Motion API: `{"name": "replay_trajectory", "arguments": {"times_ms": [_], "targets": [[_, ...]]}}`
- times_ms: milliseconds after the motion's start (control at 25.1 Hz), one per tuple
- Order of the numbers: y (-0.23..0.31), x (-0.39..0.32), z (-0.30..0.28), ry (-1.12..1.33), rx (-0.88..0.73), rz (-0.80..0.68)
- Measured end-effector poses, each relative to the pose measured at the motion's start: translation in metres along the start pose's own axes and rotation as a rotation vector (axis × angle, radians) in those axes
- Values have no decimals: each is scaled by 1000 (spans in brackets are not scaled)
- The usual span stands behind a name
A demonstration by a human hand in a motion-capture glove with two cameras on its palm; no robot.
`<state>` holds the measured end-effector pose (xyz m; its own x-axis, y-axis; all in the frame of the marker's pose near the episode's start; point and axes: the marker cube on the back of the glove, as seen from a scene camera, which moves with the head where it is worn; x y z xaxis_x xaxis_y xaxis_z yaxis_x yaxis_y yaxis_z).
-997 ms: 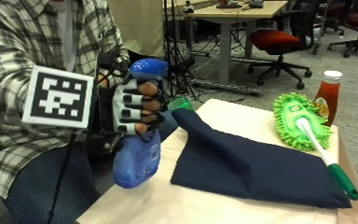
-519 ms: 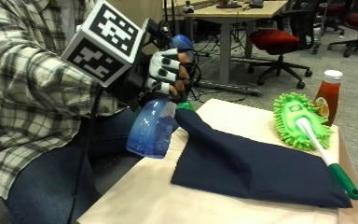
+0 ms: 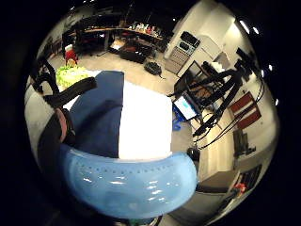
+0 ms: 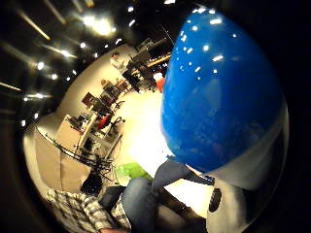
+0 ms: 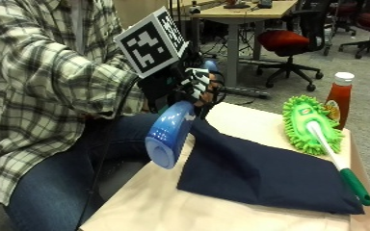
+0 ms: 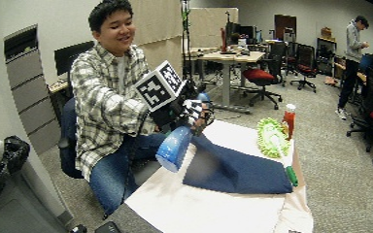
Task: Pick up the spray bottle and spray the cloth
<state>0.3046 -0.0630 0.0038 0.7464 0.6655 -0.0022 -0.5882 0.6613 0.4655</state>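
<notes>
Count on and over table: 1 blue spray bottle (image 5: 169,135); 1 navy cloth (image 5: 262,173); 1 green microfibre duster (image 5: 311,124) with a white-and-green handle; 1 ketchup bottle (image 5: 340,97), red with white cap. Gloved hands: 1, the right hand (image 5: 194,86).

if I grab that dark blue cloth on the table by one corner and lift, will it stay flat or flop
Probably flop. The cloth lies slack on the table, with soft folds and one corner draped up near the spray bottle, so it looks limp. It appears thin and light, likely to hang and drag rather than lift flat.
</notes>
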Motion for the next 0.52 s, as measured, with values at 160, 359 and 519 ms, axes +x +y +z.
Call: {"name": "replay_trajectory", "arguments": {"times_ms": [160,359,519], "targets": [[-1,-5,10,57,-39,-42],[1,-8,18,142,-82,-94],[7,-17,26,188,-121,-160]]}}
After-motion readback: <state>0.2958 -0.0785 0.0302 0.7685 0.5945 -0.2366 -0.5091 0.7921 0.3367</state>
